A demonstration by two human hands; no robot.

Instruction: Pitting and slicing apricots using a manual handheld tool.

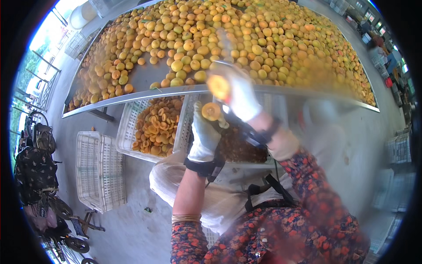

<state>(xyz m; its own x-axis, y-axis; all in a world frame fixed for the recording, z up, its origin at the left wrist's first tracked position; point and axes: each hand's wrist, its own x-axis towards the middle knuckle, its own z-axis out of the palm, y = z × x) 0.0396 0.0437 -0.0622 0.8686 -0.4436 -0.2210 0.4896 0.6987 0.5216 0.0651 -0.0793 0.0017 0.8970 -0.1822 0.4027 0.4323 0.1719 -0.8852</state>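
Note:
My left hand (205,138), in a white knit glove, holds a cut apricot half (211,111) with its orange inner face turned up. My right hand (243,95), also gloved, is blurred at the front edge of the table. Another apricot half (218,86) is in its fingers, cut face towards the left. A small red and silver piece shows below that half, too blurred to name. Before me, whole apricots (194,49) cover much of a metal-rimmed sorting table (148,95). Both wrists wear black straps.
Under the table edge, a white plastic crate (122,145) holds pitted apricot halves (156,128). Beside it, another crate (240,164) contains dark brown pieces, perhaps pits. Stacked white crates (100,171) stand on the floor at left, near parked bikes (36,165). A person (379,52) sits far right.

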